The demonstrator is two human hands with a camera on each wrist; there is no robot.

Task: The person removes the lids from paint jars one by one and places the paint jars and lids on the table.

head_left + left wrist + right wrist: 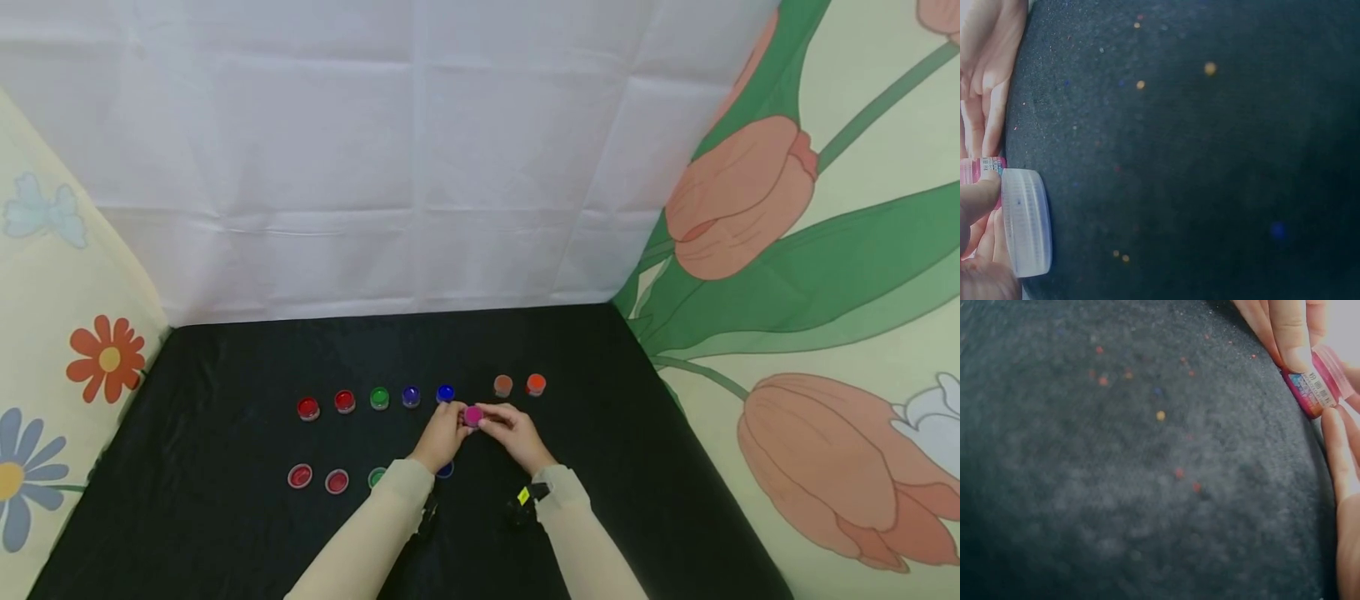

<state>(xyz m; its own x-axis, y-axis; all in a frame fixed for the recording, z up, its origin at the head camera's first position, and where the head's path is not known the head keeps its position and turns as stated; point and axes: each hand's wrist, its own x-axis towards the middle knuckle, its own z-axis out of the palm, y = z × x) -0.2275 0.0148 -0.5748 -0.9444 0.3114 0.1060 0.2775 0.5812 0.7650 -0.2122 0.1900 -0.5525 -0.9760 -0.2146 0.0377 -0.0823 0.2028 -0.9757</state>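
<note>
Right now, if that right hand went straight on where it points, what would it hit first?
The right hand would first meet the magenta jar, just at its fingertips; beyond it, probably the left hand, though depth is unclear in the head view.

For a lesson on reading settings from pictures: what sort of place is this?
Probably a makeshift tabletop set, indoors: a white sheet at the back, floral panels at both sides, and jars on black cloth.

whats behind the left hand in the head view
Just beyond the left hand, a blue-topped jar shows, its lower part partly covered by that hand. Black cloth lies around. Anything fully hidden by the hand can't be told.
</note>
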